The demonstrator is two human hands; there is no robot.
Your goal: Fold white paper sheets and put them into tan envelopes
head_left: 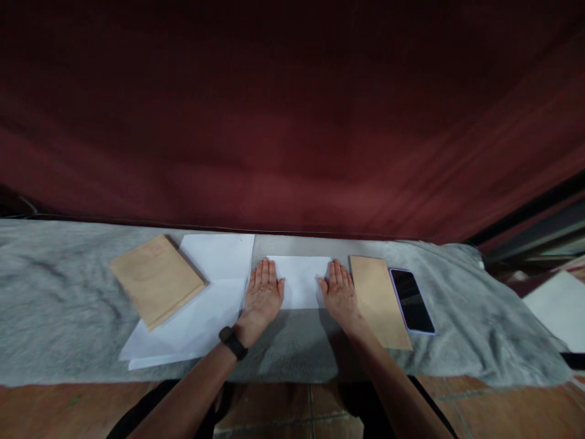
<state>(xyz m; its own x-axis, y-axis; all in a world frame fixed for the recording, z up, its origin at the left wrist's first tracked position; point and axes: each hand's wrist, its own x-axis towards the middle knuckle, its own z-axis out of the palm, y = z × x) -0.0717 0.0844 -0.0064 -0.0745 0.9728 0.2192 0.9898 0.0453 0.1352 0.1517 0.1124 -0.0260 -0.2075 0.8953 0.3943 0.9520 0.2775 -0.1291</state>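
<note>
A folded white sheet of paper (pixel 301 282) lies flat in front of me on a grey cloth. My left hand (pixel 264 292) rests palm down on its left end, fingers stretched away from me. On the right end lies my right hand (pixel 338 292), also flat with fingers extended. Left of my left hand are larger white sheets (pixel 214 311), overlapping each other. A brown paper envelope (pixel 158 277) sits partly on top of them. Just right of my right hand is a long brown envelope (pixel 379 299), its near left part hidden behind my forearm.
A phone (pixel 412 300) with a pale purple edge lies beside the long envelope. The grey cloth (pixel 475 311) covers a narrow surface, wrinkled at both ends. A dark red curtain-like backdrop (pixel 283 152) rises behind its far edge. Tiled floor (pixel 278 408) shows below the near edge.
</note>
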